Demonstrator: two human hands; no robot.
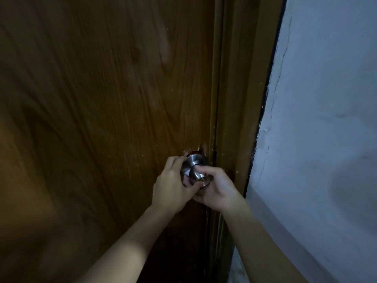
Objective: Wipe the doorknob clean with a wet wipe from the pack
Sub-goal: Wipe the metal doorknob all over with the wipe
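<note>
Crowding the steel doorknob [196,168] from nine and three o'clock, my left hand [171,189] and right hand [217,188] grip it; wooden door [102,119] behind, door frame [240,99] at three. Its axis points toward me.

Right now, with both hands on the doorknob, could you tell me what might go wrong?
1. Only a small white patch, perhaps the wipe, shows under the left hand; it could slip out behind the knob.
2. The right hand covers the doorknob end, so that face may go unwiped.
3. The wood around the plate looks chipped; a wipe could snag there.
</note>
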